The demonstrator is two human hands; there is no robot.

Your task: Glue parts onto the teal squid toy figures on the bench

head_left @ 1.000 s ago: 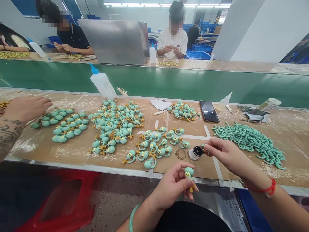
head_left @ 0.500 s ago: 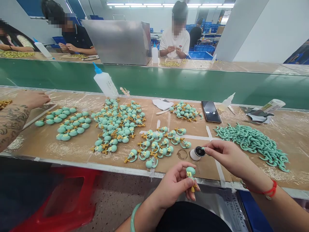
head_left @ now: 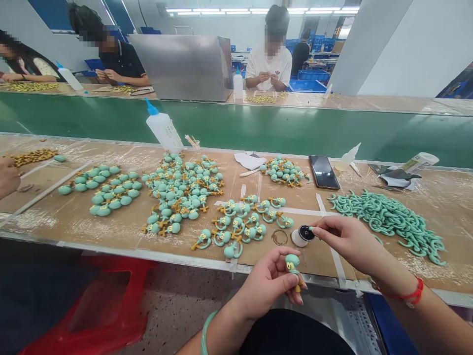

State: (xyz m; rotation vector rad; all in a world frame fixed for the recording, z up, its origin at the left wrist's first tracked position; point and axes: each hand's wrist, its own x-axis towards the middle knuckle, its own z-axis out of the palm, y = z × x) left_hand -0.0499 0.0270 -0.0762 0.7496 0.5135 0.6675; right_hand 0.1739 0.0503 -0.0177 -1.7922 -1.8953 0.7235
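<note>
Workroom lights [head_left: 266, 10] are shining along the top of the frame, and co-workers [head_left: 271, 59] are sitting beyond a green belt [head_left: 258, 121] that is crossing the upper half. Brown cardboard and white tape are covering the desk [head_left: 121, 231].

Since the preceding view, a co-worker's hand [head_left: 7, 178] has been moving to the left edge and is now exposing a heap of brown pieces [head_left: 35, 157] with one green oval piece [head_left: 59, 158] beside it. Both of the person's own hands are keeping almost the same posture, so this shift is leaving the work at lower centre undisturbed.

At lower centre, the left hand [head_left: 271, 281] is gripping a green-headed figure [head_left: 291, 263] between thumb and fingers, head uppermost. At right of centre, the right hand [head_left: 340, 234] is pinching a small green piece [head_left: 311, 229] at the black top of a white container [head_left: 299, 236]; whether the piece is touching the top is not discernible.

The figure is showing a smooth, rounded, matt head, yellow eyes and a brown lower end. Slender, hooked green pieces [head_left: 388, 222] are lying tangled at right. Figures with looped limbs [head_left: 236, 224] are resting at centre, while a translucent bottle [head_left: 164, 130] with a blue nozzle is leaning behind a denser heap [head_left: 181, 190].
</note>
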